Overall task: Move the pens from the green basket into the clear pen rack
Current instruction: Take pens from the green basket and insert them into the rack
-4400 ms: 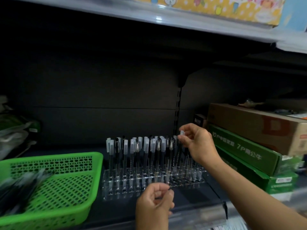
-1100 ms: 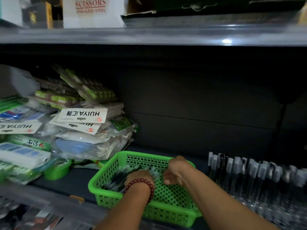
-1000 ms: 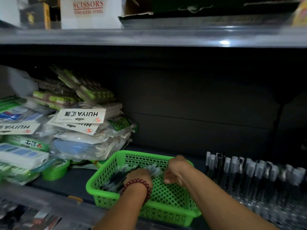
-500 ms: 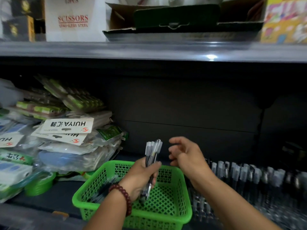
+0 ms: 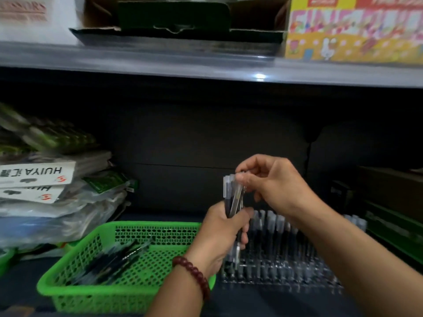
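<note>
My left hand (image 5: 223,234), with a bead bracelet on its wrist, grips a bundle of pens (image 5: 233,195) upright, just above the gap between basket and rack. My right hand (image 5: 272,181) pinches the cap end of one pen at the top of that bundle. The green basket (image 5: 75,291) sits at the lower left on the shelf with several dark pens (image 5: 114,261) lying in it. The clear pen rack (image 5: 286,268) stands to the right of the basket, filled with several upright pens; my arms hide part of it.
Bagged stationery packs (image 5: 45,195) are stacked left of the basket. The upper shelf edge (image 5: 206,65) runs overhead with cartons on it. Green and brown boxes (image 5: 393,225) lie at the far right behind the rack.
Both hands lifted out of the basket. My left hand carried the pen bundle up and to the right toward the rack, and my right hand closed on the top of one pen.
</note>
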